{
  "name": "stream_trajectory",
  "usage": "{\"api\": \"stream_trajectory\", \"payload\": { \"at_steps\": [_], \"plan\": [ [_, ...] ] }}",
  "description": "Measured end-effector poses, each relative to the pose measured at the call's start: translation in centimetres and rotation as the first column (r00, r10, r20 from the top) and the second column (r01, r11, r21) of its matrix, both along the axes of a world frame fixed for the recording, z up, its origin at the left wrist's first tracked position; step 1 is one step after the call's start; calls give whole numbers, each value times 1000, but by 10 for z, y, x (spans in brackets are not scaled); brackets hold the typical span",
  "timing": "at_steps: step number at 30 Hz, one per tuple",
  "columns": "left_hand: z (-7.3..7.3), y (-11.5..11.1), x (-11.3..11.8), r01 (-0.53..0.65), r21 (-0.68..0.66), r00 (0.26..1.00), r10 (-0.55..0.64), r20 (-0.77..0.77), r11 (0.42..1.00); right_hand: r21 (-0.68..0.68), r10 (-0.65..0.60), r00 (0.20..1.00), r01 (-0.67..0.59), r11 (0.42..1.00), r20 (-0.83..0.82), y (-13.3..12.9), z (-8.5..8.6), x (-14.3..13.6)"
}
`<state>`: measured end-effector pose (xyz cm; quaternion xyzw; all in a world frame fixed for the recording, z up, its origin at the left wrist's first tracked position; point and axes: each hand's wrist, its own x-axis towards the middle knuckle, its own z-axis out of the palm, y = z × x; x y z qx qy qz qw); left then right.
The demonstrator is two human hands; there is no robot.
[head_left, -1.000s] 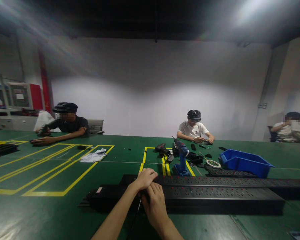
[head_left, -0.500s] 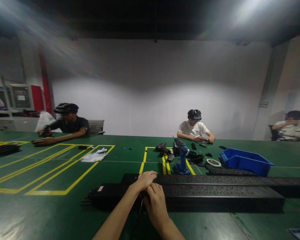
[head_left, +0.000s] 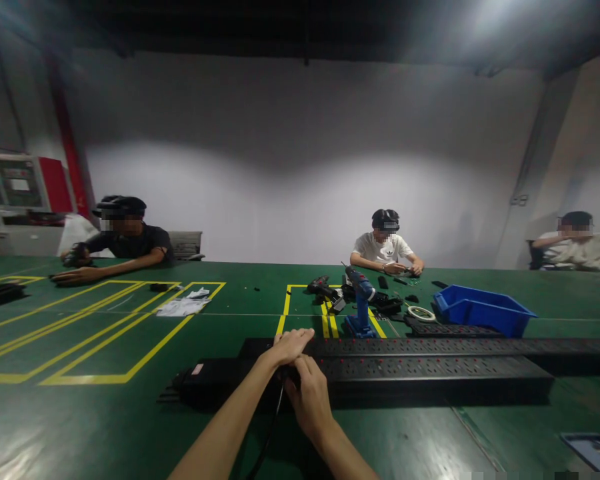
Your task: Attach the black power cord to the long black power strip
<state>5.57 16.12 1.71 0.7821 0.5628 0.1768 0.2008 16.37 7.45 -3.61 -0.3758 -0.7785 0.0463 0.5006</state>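
Two long black power strips with rows of sockets lie side by side across the green table, the nearer strip [head_left: 430, 375] in front of the farther strip [head_left: 480, 347]. My left hand [head_left: 291, 347] rests over the nearer strip, fingers together and pointing right. Just below and touching it, my right hand [head_left: 307, 390] has its fingers curled at the strip's near side. What the fingers hold is hidden. A thin dark cable [head_left: 275, 420] runs down from between my hands toward the table's near edge.
A blue cordless drill [head_left: 363, 303] stands behind the strips, near a dark drill [head_left: 323, 287], a tape roll [head_left: 421, 313] and a blue bin [head_left: 485, 311]. White papers [head_left: 184, 304] lie left on the table [head_left: 130, 420]. Three people sit across it.
The view has shifted a little, so the table and strips appear slightly higher and further left. My hands stay together at the same place on the nearer strip.
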Motion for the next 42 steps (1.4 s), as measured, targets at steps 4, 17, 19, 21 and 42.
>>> {"api": "stream_trajectory", "payload": {
  "at_steps": [4, 17, 19, 21, 42],
  "plan": [
    [2, -3, 1, -17, 1, 995, 17, -101, 1000, -20, -62, 987, 60, 998, -147, 4, -10, -1],
    [-3, -1, 1, -43, 82, 983, 57, -175, 996, -39, 0, 997, -3, 999, -80, -1, 5, 1],
    [-5, 1, 2, -73, 87, 980, 88, -181, 993, -38, 5, 999, -7, 999, -52, -2, 5, 3],
    [-7, 1, 4, -99, 95, 977, 115, -180, 991, -40, 2, 1000, -3, 999, -27, -3, 6, 4],
    [-10, -4, -8, -336, 220, 941, 320, 107, 916, -2, -324, 926, 330, 944, 192, -17, -5, 1]
  ]
}}
